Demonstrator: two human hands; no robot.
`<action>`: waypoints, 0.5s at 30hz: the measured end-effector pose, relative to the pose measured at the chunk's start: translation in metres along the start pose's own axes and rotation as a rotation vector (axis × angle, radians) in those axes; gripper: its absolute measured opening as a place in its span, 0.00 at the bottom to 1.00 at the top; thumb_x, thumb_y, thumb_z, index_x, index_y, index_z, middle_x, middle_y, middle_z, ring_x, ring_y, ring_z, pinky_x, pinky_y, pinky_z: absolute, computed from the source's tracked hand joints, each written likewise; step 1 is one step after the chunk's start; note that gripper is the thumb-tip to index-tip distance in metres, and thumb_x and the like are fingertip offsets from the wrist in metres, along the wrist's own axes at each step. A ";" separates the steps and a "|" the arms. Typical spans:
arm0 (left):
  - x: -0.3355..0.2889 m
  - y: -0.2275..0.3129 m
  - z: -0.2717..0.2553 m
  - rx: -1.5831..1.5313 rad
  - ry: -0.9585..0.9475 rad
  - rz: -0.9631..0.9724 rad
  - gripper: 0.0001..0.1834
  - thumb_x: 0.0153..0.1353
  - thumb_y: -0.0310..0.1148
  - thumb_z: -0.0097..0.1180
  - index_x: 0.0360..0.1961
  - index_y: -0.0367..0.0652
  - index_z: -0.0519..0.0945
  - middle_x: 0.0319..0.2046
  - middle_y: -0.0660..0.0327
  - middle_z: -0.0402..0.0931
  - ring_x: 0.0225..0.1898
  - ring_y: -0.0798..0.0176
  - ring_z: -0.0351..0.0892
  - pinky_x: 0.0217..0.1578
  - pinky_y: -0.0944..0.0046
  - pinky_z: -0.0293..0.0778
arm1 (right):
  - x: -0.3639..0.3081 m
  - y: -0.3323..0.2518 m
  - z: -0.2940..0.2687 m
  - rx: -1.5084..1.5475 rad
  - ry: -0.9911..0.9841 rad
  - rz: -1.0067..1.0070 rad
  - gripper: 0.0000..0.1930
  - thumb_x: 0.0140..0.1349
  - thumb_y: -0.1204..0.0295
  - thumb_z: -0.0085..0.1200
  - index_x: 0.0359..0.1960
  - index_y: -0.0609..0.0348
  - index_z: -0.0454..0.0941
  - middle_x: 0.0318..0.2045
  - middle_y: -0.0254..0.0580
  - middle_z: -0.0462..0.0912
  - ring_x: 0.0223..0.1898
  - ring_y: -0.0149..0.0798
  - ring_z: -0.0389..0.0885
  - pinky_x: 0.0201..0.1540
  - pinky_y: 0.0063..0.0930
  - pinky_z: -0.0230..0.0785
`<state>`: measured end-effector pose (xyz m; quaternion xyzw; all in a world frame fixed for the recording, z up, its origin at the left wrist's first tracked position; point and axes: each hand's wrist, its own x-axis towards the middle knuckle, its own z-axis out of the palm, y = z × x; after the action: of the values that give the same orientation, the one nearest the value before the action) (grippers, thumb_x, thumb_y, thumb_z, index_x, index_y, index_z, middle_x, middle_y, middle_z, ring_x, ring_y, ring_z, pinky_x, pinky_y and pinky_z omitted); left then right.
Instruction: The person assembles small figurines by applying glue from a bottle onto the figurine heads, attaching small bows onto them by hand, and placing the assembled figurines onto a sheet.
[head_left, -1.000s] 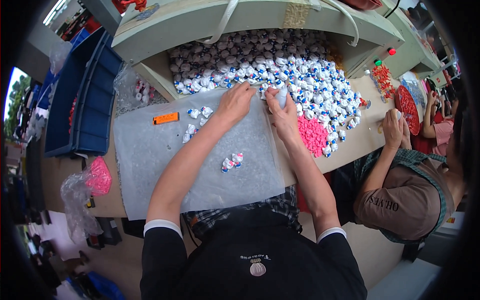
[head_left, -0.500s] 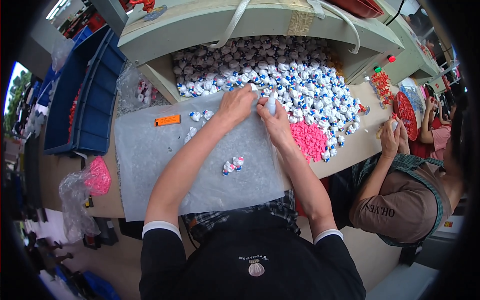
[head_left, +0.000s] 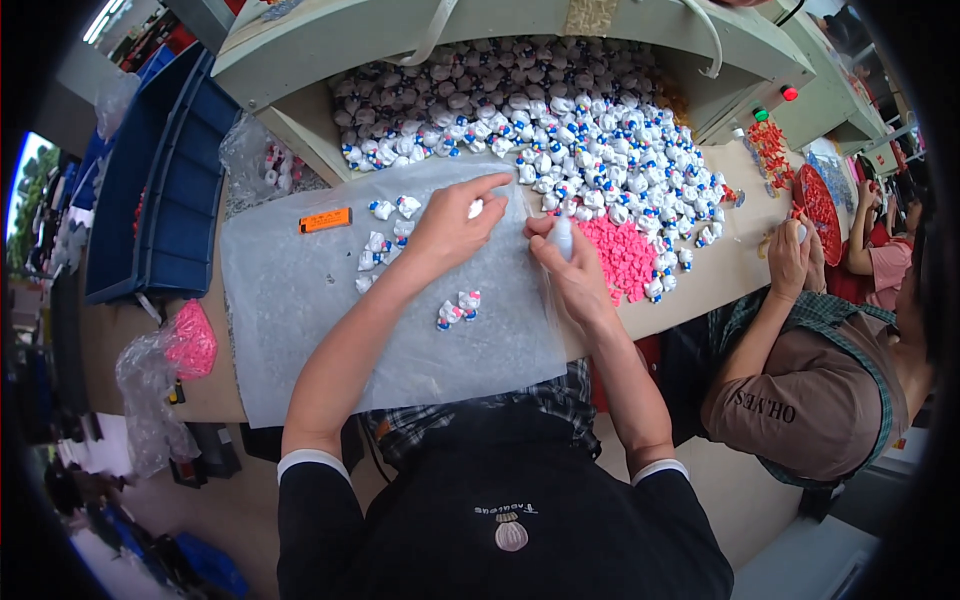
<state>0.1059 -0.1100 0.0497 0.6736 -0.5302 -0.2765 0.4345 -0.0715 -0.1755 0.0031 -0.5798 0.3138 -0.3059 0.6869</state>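
Observation:
My left hand is over the translucent plastic sheet, its index finger stretched out and the other fingers curled round a small white piece, possibly a cap. To its right, my right hand is closed round a small pale squeeze bottle with its top pointing up. Left of my left hand, several small white figures with blue parts lie on the sheet. Closer to me lie a few figures with pink parts. Just beyond my hands spreads a large heap of white-and-blue figures.
Small pink pieces lie piled beside my right hand. An orange box rests on the sheet. At left stand a blue crate and a bag of pink pieces. A co-worker sits at right, near a red tray.
Both hands have drawn back from the heap toward me, the left one further. The index finger of my left hand now extends. The bottle stays in my right hand. The whole view has shifted slightly.

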 end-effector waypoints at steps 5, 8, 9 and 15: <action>-0.041 0.016 -0.003 -0.258 0.067 -0.086 0.16 0.58 0.32 0.58 0.46 0.36 0.76 0.26 0.69 0.74 0.26 0.80 0.69 0.27 0.77 0.66 | -0.011 -0.005 -0.005 0.049 0.005 -0.007 0.09 0.61 0.73 0.53 0.41 0.60 0.71 0.33 0.32 0.74 0.33 0.24 0.71 0.35 0.19 0.65; -0.078 0.031 -0.005 -0.643 -0.179 -0.264 0.31 0.57 0.22 0.57 0.61 0.40 0.61 0.32 0.72 0.64 0.28 0.80 0.65 0.31 0.81 0.64 | -0.032 -0.013 -0.014 -0.073 0.055 -0.041 0.09 0.61 0.74 0.53 0.41 0.61 0.69 0.30 0.31 0.74 0.29 0.23 0.72 0.29 0.18 0.65; -0.089 0.033 -0.003 -0.637 -0.171 -0.274 0.31 0.57 0.22 0.57 0.61 0.40 0.61 0.32 0.72 0.64 0.28 0.80 0.65 0.31 0.81 0.64 | -0.040 -0.011 -0.016 -0.162 0.093 -0.137 0.10 0.61 0.75 0.54 0.41 0.61 0.68 0.29 0.30 0.73 0.28 0.23 0.72 0.27 0.18 0.65; -0.139 0.036 0.016 -0.781 -0.093 -0.356 0.30 0.60 0.20 0.52 0.63 0.40 0.60 0.41 0.64 0.69 0.37 0.73 0.72 0.40 0.73 0.69 | -0.086 -0.028 -0.023 -0.096 -0.066 0.109 0.14 0.60 0.78 0.53 0.45 0.61 0.66 0.31 0.33 0.76 0.30 0.21 0.72 0.26 0.15 0.64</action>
<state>0.0361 0.0163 0.0616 0.5265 -0.2802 -0.5571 0.5778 -0.1439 -0.1256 0.0341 -0.6038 0.3363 -0.2332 0.6841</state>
